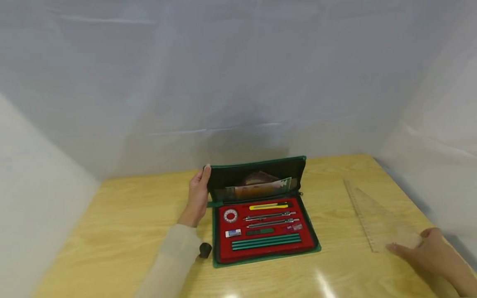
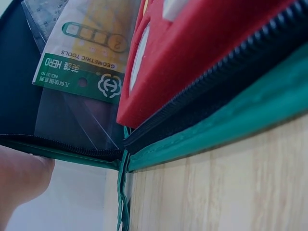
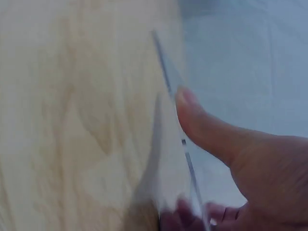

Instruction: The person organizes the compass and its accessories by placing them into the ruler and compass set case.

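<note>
A green zip case with a red tray [image 1: 223, 256] lies unfolded on the table, its lid [image 1: 223, 176] standing up at the back. My left hand [image 1: 196, 194] grips the lid's left edge, the thumb [image 2: 24, 173] lying along the green border. Inside the lid, a clear pocket holds a printed geometric tools card [image 2: 77, 72] and clear plastic pieces. At the right, my right hand [image 1: 434, 252] pinches a clear set square [image 1: 387, 227] by its lower right corner. The set square appears almost edge-on in the right wrist view, tilted over the wood, with the thumb [image 3: 190, 108] against it.
The tray holds a yellow cutter [image 1: 270, 206], two metal compasses, a white ring [image 1: 230, 215], an eraser [image 1: 233, 233], a small sharpener [image 1: 294, 227] and green pencils [image 1: 266, 242]. Pale sheets [image 1: 238, 82] hang behind and beside the wooden table [image 1: 141, 223].
</note>
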`<move>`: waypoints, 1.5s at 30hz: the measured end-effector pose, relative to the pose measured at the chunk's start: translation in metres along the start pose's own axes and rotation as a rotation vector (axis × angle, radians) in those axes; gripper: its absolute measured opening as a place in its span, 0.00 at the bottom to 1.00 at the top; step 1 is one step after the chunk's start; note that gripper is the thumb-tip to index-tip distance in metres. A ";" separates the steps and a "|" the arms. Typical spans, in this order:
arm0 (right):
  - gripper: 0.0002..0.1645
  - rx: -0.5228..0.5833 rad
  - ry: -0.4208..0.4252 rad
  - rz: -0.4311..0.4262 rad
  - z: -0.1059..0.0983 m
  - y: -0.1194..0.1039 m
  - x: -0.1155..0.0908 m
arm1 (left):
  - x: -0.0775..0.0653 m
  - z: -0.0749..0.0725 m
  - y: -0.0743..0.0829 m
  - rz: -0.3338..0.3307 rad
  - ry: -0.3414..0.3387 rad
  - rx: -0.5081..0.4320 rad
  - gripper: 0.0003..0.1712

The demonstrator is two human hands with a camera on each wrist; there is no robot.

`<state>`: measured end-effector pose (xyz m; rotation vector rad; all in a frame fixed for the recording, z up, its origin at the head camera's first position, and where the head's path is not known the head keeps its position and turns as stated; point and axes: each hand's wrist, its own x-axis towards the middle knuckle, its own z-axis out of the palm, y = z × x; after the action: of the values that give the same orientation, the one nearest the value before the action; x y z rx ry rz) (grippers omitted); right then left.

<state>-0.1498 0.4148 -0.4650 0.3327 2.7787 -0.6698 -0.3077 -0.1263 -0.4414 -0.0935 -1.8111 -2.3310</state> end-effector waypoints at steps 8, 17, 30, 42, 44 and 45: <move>0.41 0.351 0.098 -0.033 -0.017 0.026 0.004 | 0.001 0.003 0.002 0.022 0.008 -0.021 0.21; 0.23 0.537 0.433 -0.635 -0.017 0.026 0.011 | 0.001 0.004 0.000 0.033 -0.002 -0.001 0.25; 0.17 0.289 0.537 -0.585 -0.035 -0.058 -0.006 | 0.003 0.008 -0.004 0.020 -0.006 0.023 0.23; 0.17 0.084 0.672 -0.712 -0.050 -0.099 0.015 | 0.003 0.008 -0.007 -0.006 -0.016 0.052 0.20; 0.17 0.093 0.683 -0.737 -0.052 -0.105 0.016 | 0.001 0.007 -0.007 -0.017 -0.018 0.062 0.18; 0.17 0.099 0.686 -0.752 -0.053 -0.109 0.017 | 0.001 0.007 -0.007 -0.016 -0.023 0.061 0.18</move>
<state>-0.2068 0.3478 -0.3792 -0.6330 3.5337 -0.9963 -0.3108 -0.1179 -0.4458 -0.0982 -1.8995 -2.2923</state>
